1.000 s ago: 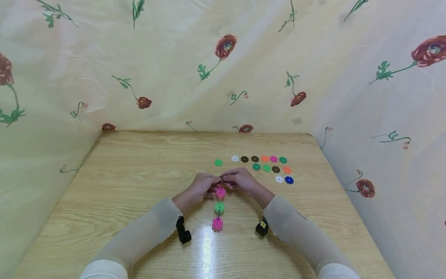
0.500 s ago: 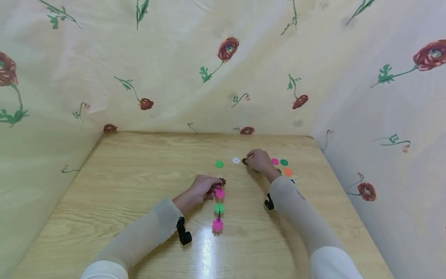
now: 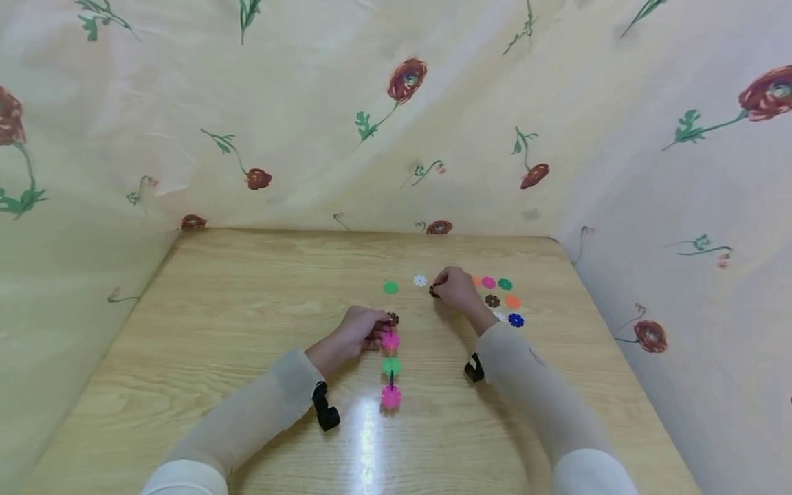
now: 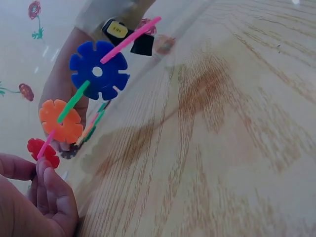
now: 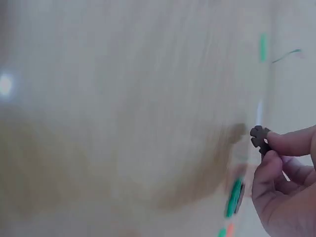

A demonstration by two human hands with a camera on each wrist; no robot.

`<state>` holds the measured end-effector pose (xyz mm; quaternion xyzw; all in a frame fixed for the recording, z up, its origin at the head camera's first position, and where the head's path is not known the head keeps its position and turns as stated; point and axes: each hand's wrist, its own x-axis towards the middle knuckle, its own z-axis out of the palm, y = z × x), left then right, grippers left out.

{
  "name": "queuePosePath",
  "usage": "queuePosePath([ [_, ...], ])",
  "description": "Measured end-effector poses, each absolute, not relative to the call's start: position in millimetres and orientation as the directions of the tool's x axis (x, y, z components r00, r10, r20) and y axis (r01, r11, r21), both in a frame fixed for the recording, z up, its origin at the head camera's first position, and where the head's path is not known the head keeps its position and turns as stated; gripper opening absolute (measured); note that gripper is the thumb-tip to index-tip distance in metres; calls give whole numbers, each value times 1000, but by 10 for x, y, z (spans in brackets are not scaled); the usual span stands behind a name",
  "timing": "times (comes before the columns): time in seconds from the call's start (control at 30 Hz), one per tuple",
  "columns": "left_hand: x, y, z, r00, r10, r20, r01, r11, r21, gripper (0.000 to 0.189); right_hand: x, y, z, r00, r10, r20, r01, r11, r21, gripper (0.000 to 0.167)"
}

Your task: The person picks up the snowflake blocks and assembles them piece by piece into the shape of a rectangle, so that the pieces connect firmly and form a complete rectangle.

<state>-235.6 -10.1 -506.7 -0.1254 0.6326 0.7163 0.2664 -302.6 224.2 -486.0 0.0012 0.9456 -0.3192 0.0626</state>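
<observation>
My left hand [image 3: 360, 328] pinches a chain of notched plastic discs near its far end. Pink and green discs [image 3: 391, 366] lie face up in it, with others edge-on between. A brown disc [image 3: 394, 319] tops the chain at the fingertips. In the left wrist view, blue [image 4: 97, 72], orange [image 4: 61, 121] and red [image 4: 40, 151] discs face the camera, and the thumb and fingers press by the red one. To the right, my right hand [image 3: 456, 289] pinches another brown disc [image 5: 258, 137] between thumb and finger, tilted and apart from the chain.
Loose discs lie in rows at the right, among them pink [image 3: 489, 282], orange [image 3: 513, 302] and blue [image 3: 516, 320]; the right hand hides some. A white disc [image 3: 420, 280] and a light green disc [image 3: 391, 287] lie farther left. Flowered cloth [image 3: 297, 137] surrounds the wooden table [image 3: 247, 275].
The right hand has left the chain and moved right to the loose discs, where it has taken a brown disc and tilted it up. The left hand has stayed on the chain.
</observation>
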Motion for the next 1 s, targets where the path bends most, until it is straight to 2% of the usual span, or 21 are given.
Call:
queuePosePath([
  [0.1, -2347, -106, -5053, -835, 208, -509, -533, -78, 842, 13, -2879, 2150, -4876, -991, -75, -108, 29, 676, -736, 14],
  [0.17, -2348, -106, -5043, -840, 207, -502, -527, -89, 845, 14, -2765, 2090, -4867, -985, -136, -108, -2, 630, -777, 15],
  [0.4, -2367, -99, -5022, -861, 216, -461, -493, -128, 861, 14, -2477, 2000, -4813, -951, -306, -41, -162, 607, -778, 8],
  [0.6, -2365, -90, -5009, -870, 238, -432, -470, -131, 873, 15, -2378, 1980, -4782, -945, -326, -15, -195, 602, -774, 9],
  [1.0, -2331, -72, -4960, -872, 238, -428, -469, -155, 869, 13, -2309, 1981, -4801, -955, -295, -7, -174, 582, -795, 10],
])
